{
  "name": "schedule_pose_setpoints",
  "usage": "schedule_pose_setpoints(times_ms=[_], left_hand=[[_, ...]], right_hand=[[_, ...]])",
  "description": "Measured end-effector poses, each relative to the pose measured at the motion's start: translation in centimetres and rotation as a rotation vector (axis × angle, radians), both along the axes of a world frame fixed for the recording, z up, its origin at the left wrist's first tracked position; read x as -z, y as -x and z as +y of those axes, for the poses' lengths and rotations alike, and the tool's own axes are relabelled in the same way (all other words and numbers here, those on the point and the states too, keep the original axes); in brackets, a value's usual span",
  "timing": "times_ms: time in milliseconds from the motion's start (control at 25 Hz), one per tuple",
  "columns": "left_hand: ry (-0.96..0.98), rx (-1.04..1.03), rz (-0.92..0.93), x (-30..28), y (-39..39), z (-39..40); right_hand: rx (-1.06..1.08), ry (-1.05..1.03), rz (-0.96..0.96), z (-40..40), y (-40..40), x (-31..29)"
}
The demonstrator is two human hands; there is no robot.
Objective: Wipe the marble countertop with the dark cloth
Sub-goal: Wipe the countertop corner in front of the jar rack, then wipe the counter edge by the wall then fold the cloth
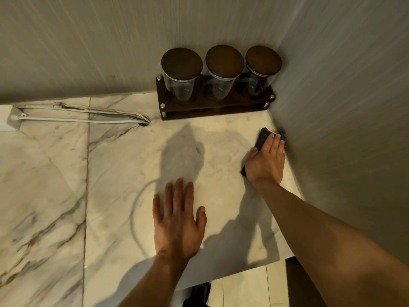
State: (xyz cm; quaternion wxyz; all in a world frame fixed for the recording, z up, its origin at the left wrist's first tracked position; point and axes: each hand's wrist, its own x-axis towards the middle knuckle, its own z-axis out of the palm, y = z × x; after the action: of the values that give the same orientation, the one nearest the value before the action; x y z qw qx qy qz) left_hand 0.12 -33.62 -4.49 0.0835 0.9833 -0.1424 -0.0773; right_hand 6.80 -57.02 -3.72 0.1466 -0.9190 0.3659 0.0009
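No brand, label or writing is showing on anything here. The right hand (265,161) is lying flat on the dark cloth (263,137), fingers together and stretched out, pressing it down on the marble countertop (124,173) just beside the right wall (345,107). The cloth is peeking out in front of the fingertips and a bit under the wrist, near the back right corner. The left hand (179,214) is resting palm down on the bare marble w/ fingers spread apart, holding nothing, well apart from the cloth. At the back, a dark wooden rack (214,107) is standing against the walls w/ three glass jars (218,82) in a row, each w/ a round brown lid; the jars are looking empty. To the left, white cables (77,119) are lying along the back wall and going into a hole in the marble. Shadows of both arms are falling on the surface.
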Motion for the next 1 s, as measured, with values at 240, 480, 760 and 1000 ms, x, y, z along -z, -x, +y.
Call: schedule_pose_setpoints(times_ms=[240, 480, 760, 1000], left_hand=[[-0.026, 0.013, -0.015, -0.2, 0.0, 0.1], [0.008, 0.097, -0.036, -0.2, 0.3, 0.4], [0.026, 0.109, 0.001, -0.4, 0.0, 0.5], [0.118, 0.085, 0.026, -2.4, 2.1, 0.9]], right_hand=[[0.065, -0.008, -0.031, 1.2, 5.0, 0.5], [0.127, 0.001, -0.084, 2.5, 10.9, 0.8], [0.206, 0.006, -0.113, 3.6, 16.5, 0.8], [0.332, -0.030, -0.203, 5.1, 19.8, 1.0]])
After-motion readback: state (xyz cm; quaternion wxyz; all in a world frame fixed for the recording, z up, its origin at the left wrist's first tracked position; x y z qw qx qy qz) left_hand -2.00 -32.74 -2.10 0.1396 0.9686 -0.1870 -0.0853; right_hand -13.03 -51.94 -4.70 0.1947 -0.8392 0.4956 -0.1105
